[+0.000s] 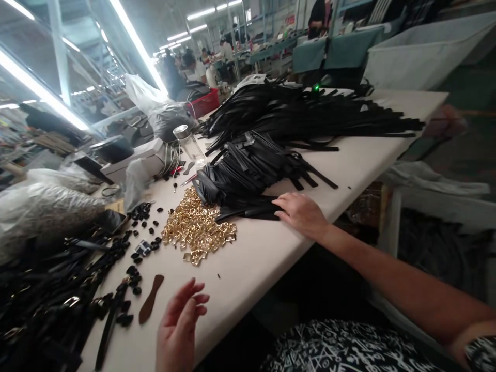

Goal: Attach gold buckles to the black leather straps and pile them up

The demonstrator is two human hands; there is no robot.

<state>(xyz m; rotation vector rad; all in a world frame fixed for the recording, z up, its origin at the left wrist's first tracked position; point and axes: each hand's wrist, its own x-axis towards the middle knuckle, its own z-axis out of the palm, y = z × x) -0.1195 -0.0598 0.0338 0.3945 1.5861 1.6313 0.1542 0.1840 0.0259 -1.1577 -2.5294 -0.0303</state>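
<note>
Head: right hand [300,213], straps [251,208], letter-like print [329,345]

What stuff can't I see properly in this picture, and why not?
All in the head view:
- Whether the right hand's grip pinches any black straps: the hand hides its own underside.
- The lower gold pieces: covered by those on top.
- The left hand's grip: its arm is cut off by the bottom edge.
- Far workers: too small and blurred.

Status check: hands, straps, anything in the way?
Right hand: fingertips at ends of black straps. Left hand: nothing visible in it, fingers loosely curled. Straps beside gold metal pieces. No obstruction seen between right hand and straps.
</note>
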